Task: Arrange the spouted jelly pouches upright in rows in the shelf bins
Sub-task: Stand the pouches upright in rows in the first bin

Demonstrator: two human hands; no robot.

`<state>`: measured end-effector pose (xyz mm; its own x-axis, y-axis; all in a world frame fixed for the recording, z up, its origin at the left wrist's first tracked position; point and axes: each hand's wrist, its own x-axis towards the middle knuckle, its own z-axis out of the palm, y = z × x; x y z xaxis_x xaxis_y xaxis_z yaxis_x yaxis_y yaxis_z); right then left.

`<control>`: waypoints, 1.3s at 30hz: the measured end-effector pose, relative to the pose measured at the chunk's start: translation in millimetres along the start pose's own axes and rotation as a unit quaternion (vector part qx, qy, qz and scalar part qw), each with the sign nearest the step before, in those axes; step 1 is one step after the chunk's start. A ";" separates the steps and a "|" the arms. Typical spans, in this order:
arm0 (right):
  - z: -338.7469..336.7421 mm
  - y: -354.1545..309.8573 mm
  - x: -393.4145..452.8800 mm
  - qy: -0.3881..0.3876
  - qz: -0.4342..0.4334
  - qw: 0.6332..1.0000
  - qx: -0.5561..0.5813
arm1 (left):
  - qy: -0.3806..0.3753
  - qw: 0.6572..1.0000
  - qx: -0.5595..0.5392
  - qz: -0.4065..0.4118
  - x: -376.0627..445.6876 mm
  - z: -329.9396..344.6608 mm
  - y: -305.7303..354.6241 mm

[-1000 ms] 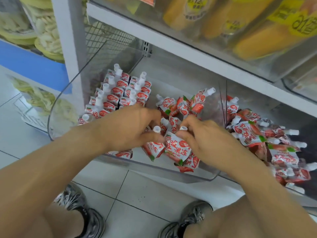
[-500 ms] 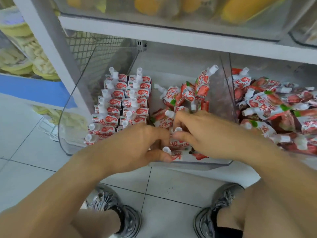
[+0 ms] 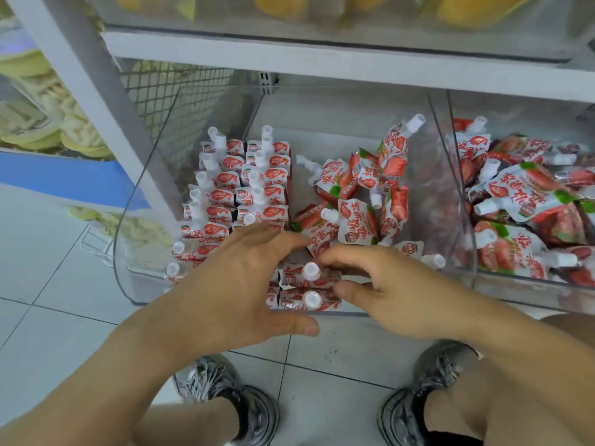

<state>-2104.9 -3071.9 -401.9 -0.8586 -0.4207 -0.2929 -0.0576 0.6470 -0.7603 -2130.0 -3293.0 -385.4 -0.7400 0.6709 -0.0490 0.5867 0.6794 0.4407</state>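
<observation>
Grey shoes: two worn trainers [image 3: 231, 403] stand on the tiled floor [image 3: 58, 317], nearest the viewer and below the clear bin's front wall.
Landmark: clear bin [image 3: 127, 252], a transparent plastic tub on the lowest shelf, its curved front wall facing the viewer.
Left hand: left hand [image 3: 238, 284] hovers over the bin's front left part, palm down, fingers [image 3: 283, 241] straight and spread, thumb reaching along the front wall; it holds nothing.
Right hand: right hand [image 3: 399, 294] sits at the bin's front centre, fingers loosely curved, thumb and forefinger apart on either side of the upright pouches; whether they touch them I cannot tell.
Front pouches: two upright pouches [image 3: 309, 286] with white caps stand just inside the front wall, between the two hands.
Rows: standing rows [image 3: 241, 188] of red-and-white jelly pouches fill the bin's left side, spouts up, running front to back in two lines.
Loose pile: loose pouches [image 3: 363, 191] lie tumbled in the bin's right half, one leaning on the right wall with its spout up.
Neighbour: second bin [image 3: 515, 280], just right of the clear bin, holds a jumbled heap [image 3: 521, 201] of the same pouches.
Above: upper shelf [image 3: 322, 62] carries yellow packets, blurred.
</observation>
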 end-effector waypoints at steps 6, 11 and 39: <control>-27.2 -22.9 -4.0 0.072 0.015 0.986 -0.148 | -0.002 0.998 0.059 0.031 4.9 6.4 -6.5; -63.9 -28.9 43.0 -0.010 0.022 0.946 -0.325 | -0.009 0.998 0.061 0.034 4.7 5.8 -6.0; -62.2 -20.1 58.8 -0.076 0.010 0.942 -0.326 | 0.229 0.933 -0.171 -0.218 2.5 -47.9 -11.0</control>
<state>-2185.9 -3070.1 -367.7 -0.7827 -0.4586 -0.4209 -0.3852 0.8880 -0.2512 -2154.0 -3313.1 -347.4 -0.9928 0.1016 0.0633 0.1154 0.6709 0.7325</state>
